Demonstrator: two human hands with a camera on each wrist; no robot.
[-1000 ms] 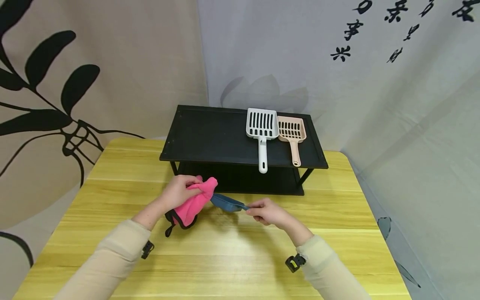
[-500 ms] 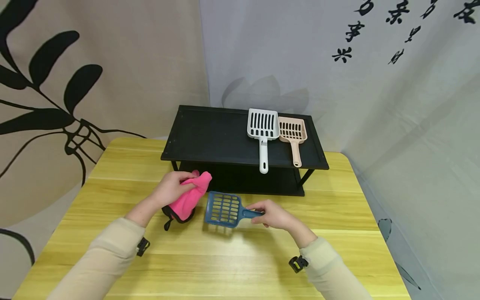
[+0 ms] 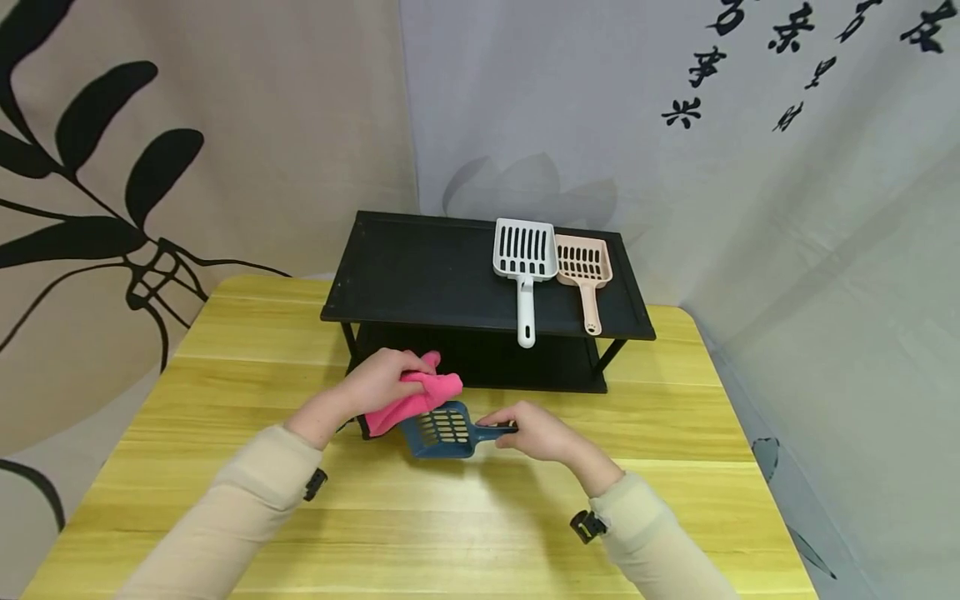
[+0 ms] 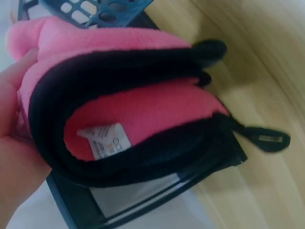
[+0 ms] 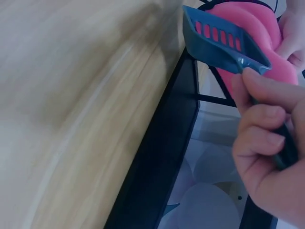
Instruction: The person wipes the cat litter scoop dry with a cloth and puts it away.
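In the head view my left hand [image 3: 378, 382] grips a pink cloth [image 3: 405, 408] with a black edge, bunched in the fingers. The left wrist view shows the cloth [image 4: 167, 105] folded over, with a white tag and a black hanging loop. My right hand [image 3: 536, 429] holds the handle of a blue slotted litter scoop [image 3: 442, 437] above the table, its head pointing left. The cloth covers the scoop's upper left part in the head view; whether they touch, I cannot tell. In the right wrist view the fingers curl round the scoop's handle [image 5: 287, 150].
A black two-tier rack [image 3: 427, 275] stands at the back of the wooden table [image 3: 450, 533]. On its top lie a white litter scoop [image 3: 526, 275] and a beige litter scoop [image 3: 587, 279], handles overhanging the front. Printed curtains [image 3: 285, 150] hang behind.
The scoop was first tilted edge-on, then turned to show its slots, and now tilts again. My left hand drew the cloth away left, then brought it back right over the scoop's head.
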